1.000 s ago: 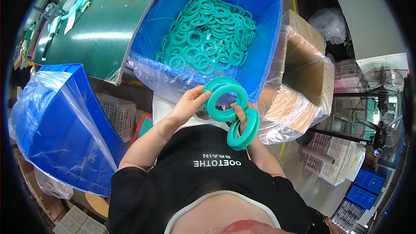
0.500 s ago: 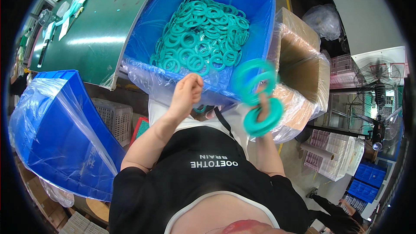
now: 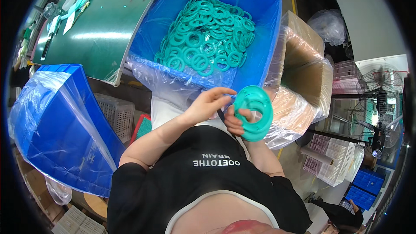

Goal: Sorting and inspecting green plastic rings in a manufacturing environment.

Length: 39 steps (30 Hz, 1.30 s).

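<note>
On the near side of the blue bin (image 3: 261,21), the left forearm (image 3: 162,135) slants far and rightward, the left hand's (image 3: 209,106) thumb and forefinger narrowly parted; the right hand (image 3: 235,123), fingers curled, grips green rings (image 3: 266,115) just right of them.

The held rings (image 3: 265,123) are seen as smooth, plastic-looking, with a soft sheen; the same finish is repeated in the heaped rings (image 3: 216,30). The blue bin (image 3: 262,26) is made of smooth plastic and lined with thin, clear, crinkled plastic film (image 3: 167,80), glossy along its creases. The table (image 3: 108,28) is topped with a smooth green surface, streaked by glare. Matt brown cardboard is seen in the box (image 3: 305,56), wrapped in shiny film. The shirt (image 3: 216,182) is made of matt black cloth.
</note>
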Tool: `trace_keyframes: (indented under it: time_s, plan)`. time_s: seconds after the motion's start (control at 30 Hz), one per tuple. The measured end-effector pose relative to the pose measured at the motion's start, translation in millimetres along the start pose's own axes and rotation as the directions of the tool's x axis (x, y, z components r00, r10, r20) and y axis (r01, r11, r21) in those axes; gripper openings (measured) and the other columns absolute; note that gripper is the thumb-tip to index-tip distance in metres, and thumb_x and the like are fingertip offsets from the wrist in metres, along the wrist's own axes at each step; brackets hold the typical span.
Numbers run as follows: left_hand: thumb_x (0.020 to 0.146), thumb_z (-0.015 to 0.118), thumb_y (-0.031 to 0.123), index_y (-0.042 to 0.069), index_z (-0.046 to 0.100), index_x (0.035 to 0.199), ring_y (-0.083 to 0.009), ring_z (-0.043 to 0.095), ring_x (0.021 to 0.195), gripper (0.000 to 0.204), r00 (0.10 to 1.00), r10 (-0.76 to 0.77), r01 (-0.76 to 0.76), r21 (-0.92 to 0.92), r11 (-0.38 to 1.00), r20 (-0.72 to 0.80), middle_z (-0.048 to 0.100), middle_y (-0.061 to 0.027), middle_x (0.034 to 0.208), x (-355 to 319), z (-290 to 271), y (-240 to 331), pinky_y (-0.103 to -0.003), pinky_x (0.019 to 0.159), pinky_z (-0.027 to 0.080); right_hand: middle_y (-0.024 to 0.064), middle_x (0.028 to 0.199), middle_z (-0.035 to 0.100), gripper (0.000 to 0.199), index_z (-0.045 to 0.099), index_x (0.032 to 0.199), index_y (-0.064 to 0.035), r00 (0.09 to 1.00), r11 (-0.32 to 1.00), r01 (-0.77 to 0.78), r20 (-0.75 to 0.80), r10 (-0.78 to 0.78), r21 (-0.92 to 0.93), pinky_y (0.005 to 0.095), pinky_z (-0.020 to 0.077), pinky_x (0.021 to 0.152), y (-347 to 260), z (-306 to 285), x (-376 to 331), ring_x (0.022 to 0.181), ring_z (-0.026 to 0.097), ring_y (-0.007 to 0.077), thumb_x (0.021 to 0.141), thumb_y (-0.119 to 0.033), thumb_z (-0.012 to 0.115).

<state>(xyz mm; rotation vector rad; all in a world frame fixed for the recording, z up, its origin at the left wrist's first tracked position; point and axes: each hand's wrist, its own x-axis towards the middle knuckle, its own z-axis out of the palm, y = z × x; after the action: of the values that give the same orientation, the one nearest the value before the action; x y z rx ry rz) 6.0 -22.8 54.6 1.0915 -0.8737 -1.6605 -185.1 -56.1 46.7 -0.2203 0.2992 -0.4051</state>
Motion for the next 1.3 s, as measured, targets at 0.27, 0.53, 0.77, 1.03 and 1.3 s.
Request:
trace_keyframes:
  time_s: [0.27, 0.53, 0.77, 1.03, 1.3]
  plan:
    - [0.092, 0.058, 0.015, 0.0, 0.057, 0.088, -0.0042, 0.051, 0.06, 0.015, 0.987, 0.038, -0.024, 0.091, 0.996, -0.158, 0.058, -0.0001, 0.068, -5, -22, -4, -0.022, 0.053, 0.039, -0.0013, 0.062, 0.043, 0.049, 0.059, 0.104, 0.0045, 0.894, 0.888, 0.178, -0.308, -0.326, -0.423, 0.0184, 0.0327, 0.045, 4, 15, 10, 0.051, 0.041, 0.0068, 0.094, -0.043, 0.053]
    - [0.098, 0.051, 0.023, 0.003, 0.058, 0.091, -0.0025, 0.031, 0.049, 0.022, 0.974, -0.18, 0.207, -0.221, 0.953, 0.137, 0.045, 0.0052, 0.062, -10, -37, -7, -0.021, 0.048, 0.03, 0.0006, 0.06, 0.049, 0.026, 0.063, 0.089, 0.0017, 0.829, 0.718, 0.054, -0.369, -0.419, -0.694, 0.0214, 0.0325, 0.046, -12, 19, -5, 0.05, 0.045, 0.0082, 0.088, -0.024, 0.063]
    - [0.096, 0.055, 0.021, 0.004, 0.056, 0.095, -0.0053, 0.035, 0.049, 0.017, 0.991, 0.022, -0.018, 0.034, 0.999, -0.135, 0.046, 0.0047, 0.063, -9, -24, -16, -0.024, 0.048, 0.033, -0.0009, 0.061, 0.054, 0.027, 0.064, 0.085, -0.002, 0.751, 0.502, -0.069, -0.376, -0.543, -0.862, 0.0222, 0.0361, 0.047, 1, 20, 2, 0.052, 0.049, 0.0063, 0.087, -0.029, 0.068]
    - [0.092, 0.055, 0.01, 0.002, 0.054, 0.089, -0.0201, 0.052, 0.056, 0.009, 0.746, 0.658, -0.251, 0.876, 0.413, -0.096, 0.055, -0.0095, 0.067, 4, -31, -20, -0.032, 0.053, 0.041, -0.0017, 0.062, 0.056, 0.023, 0.067, 0.089, -0.0037, 0.745, 0.516, 0.069, -0.3, -0.596, -0.854, 0.0207, 0.0374, 0.047, 18, 11, 4, 0.053, 0.051, 0.0059, 0.088, -0.026, 0.068]
    - [0.099, 0.047, 0.025, 0.007, 0.049, 0.075, -0.0099, 0.037, 0.048, 0.03, 0.943, 0.02, -0.077, -0.161, 0.984, -0.333, 0.049, -0.0025, 0.065, 19, -66, -3, -0.024, 0.043, 0.027, -0.0037, 0.064, 0.045, 0.031, 0.055, 0.116, 0.0007, 0.584, 0.621, 0.515, -0.288, -0.759, -0.591, 0.02, 0.0328, 0.045, -64, -10, -20, 0.053, 0.04, 0.004, 0.098, -0.025, 0.052]
